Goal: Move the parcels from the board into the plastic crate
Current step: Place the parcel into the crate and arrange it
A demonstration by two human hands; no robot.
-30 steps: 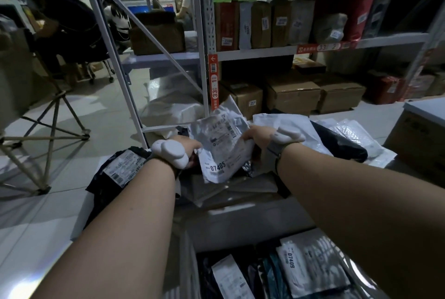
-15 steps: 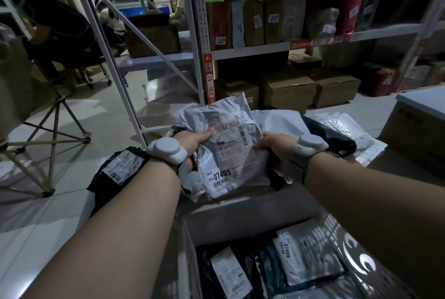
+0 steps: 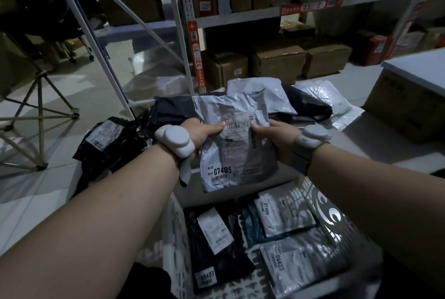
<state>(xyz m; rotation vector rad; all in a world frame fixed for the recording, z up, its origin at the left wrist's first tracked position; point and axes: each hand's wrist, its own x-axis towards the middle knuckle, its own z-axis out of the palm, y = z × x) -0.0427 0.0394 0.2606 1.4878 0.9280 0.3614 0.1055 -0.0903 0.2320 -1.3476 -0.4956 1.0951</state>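
1. The left hand (image 3: pixel 201 133) grips the left edge of a grey parcel (image 3: pixel 237 139), thumb pressed across its front near the shipping label, the other fingers hidden behind the bag.
2. The right hand (image 3: pixel 277 138) grips the right edge of the same parcel, thumb on the label, fingers curled out of sight behind it.
3. The grey parcel is held between both hands, tilted with its printed face toward the camera, and its sticker reads 07405. It hangs just above the far rim of the plastic crate (image 3: pixel 177 238), not resting on anything I can see.
4. Inside the crate lie a black parcel (image 3: pixel 216 248) marked 08407, a grey one marked 07409 (image 3: pixel 284 214), and a silver one marked 08423 (image 3: pixel 298 260).
5. Beyond the crate, more parcels remain piled: a white bag (image 3: pixel 258 89) and a black bag (image 3: pixel 305 106) behind the held parcel, and a black labelled bag (image 3: pixel 110 139) to the crate's far left.
6. Each wrist wears a white band device (image 3: pixel 174 140).
7. Well beyond the crate stands metal shelving (image 3: pixel 183 16) with cardboard boxes (image 3: pixel 279 62) on its lowest level.
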